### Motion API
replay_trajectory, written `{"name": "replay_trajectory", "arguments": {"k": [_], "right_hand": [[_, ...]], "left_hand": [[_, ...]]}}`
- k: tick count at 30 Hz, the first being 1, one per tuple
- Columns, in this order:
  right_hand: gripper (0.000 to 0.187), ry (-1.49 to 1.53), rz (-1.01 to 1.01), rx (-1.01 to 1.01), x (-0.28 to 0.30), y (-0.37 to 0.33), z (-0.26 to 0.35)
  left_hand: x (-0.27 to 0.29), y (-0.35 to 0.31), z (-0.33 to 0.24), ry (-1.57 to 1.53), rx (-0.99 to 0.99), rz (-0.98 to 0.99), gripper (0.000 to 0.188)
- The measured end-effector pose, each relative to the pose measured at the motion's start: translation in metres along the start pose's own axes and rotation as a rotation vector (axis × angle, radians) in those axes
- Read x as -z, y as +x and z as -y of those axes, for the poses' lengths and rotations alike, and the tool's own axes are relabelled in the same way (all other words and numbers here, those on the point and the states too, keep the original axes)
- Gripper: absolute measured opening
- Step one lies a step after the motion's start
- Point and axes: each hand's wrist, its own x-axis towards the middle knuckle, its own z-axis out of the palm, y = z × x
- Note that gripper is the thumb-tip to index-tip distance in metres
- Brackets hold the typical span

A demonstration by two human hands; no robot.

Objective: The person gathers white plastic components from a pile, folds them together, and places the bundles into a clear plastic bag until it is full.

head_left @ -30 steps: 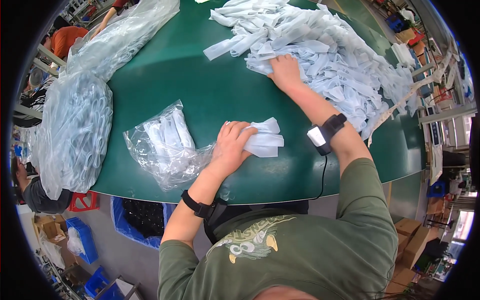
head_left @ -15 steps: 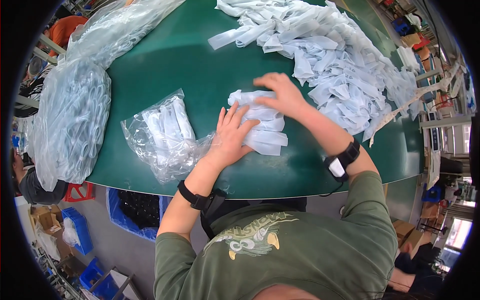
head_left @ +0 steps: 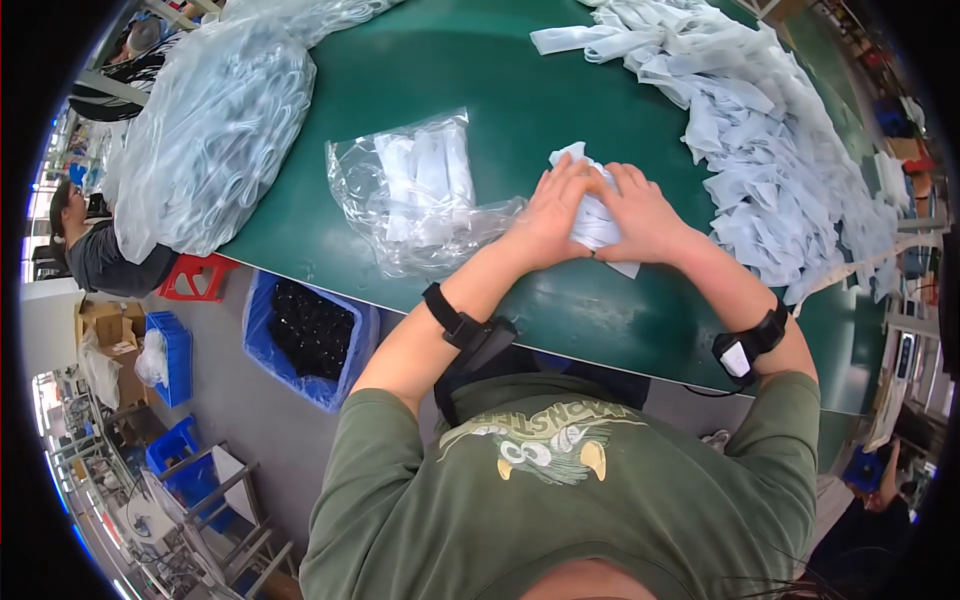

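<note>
A small bundle of whitish, translucent, strip-like packets lies on the green table between my hands. My left hand cups its left side, and my right hand closes round the right side. Thumbs nearly meet at the near end, while the fingertips come together over the top. Much of the bundle is hidden under them. Beside my left forearm rests a transparent plastic bag, with similar white packets lined up inside it.
A large heap of loose whitish packets covers the table's right side. At the far left bulges a big plastic sack of looped pale pieces. Below the table edge stand a blue-lined bin of black pieces and a red stool. Another person sits left.
My right hand has come down from above the packets onto their right side. The spread packets are now squeezed into a narrower bundle between both hands. The whole view has shifted.
</note>
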Motion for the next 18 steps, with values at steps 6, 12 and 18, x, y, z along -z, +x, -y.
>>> {"name": "replay_trajectory", "arguments": {"k": [6,12,18], "right_hand": [[0.097,-0.023,-0.153,0.097,-0.012,-0.003,0.007],[0.101,0.008,-0.099,0.006,-0.013,-0.013,0.019],[0.102,0.039,-0.13,-0.042,-0.017,-0.02,0.028]], "left_hand": [[0.0,-0.011,-0.004,0.121,0.033,-0.025,0.092],[0.005,-0.034,-0.041,0.076,0.033,-0.026,0.093],[0.101,-0.136,-0.114,0.25,0.017,-0.45,0.056]]}}
